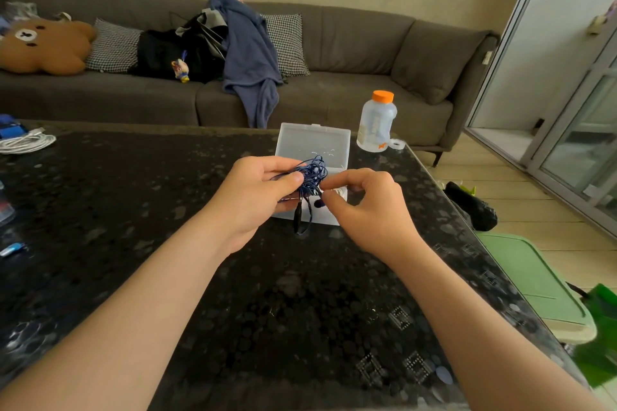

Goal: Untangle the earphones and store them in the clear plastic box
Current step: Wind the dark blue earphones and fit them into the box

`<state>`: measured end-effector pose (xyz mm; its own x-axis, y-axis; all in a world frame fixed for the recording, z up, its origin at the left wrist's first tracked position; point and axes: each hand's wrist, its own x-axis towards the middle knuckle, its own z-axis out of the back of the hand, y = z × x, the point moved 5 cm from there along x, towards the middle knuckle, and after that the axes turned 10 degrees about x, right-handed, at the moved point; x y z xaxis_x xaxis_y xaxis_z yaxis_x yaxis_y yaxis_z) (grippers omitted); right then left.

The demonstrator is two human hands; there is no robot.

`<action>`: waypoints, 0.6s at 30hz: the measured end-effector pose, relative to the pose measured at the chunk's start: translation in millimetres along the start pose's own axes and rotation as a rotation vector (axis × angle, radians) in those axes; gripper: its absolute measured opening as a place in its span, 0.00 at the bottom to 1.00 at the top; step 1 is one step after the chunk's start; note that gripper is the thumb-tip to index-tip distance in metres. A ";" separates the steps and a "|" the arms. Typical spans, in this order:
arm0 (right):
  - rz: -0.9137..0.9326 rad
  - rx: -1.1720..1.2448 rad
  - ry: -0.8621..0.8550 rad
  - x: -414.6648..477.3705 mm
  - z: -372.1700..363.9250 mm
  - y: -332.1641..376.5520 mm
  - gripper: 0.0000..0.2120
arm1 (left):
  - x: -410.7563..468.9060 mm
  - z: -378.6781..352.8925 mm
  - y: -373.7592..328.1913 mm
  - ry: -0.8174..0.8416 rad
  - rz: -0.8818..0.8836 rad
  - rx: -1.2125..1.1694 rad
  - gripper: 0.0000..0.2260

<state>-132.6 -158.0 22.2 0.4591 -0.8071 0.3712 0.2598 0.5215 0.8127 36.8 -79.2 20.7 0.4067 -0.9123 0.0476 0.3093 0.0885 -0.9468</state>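
A tangled bundle of dark blue earphones (312, 173) hangs above the dark patterned table (233, 294). My left hand (257, 197) grips the bundle between thumb and fingers. My right hand (367, 207) pinches a strand at the bundle's right side. A loop of cord and a dark plug dangle below the hands. Behind and under the hands sits the clear plastic box (314, 143), its lid standing open at the back. What lies inside the box is mostly hidden by my hands.
A plastic bottle (377, 123) with an orange cap stands right of the box, a small tape roll (397, 143) beside it. White cables (26, 142) lie at the table's far left. A grey sofa (334, 53) runs behind. A green bin (534, 280) stands right of the table.
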 end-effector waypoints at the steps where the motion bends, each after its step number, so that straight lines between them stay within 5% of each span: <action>1: -0.003 0.001 0.007 0.0 -0.7 0.0 0.08 | 0.0 -0.7 -1.0 0.025 0.005 -0.015 0.13; 8: -0.058 0.027 0.005 3.1 -1.8 -6.4 0.04 | -4.1 -3.5 -6.3 0.099 -0.032 -0.032 0.25; 18: -0.104 0.055 0.222 -4.0 -12.1 4.0 0.06 | -0.7 -1.3 -2.8 -0.031 -0.061 0.033 0.18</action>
<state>-123.2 -149.3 18.5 0.6092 -0.7719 0.1820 0.2713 0.4185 0.8668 34.5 -79.3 23.0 0.4126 -0.9036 0.1155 0.3625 0.0466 -0.9308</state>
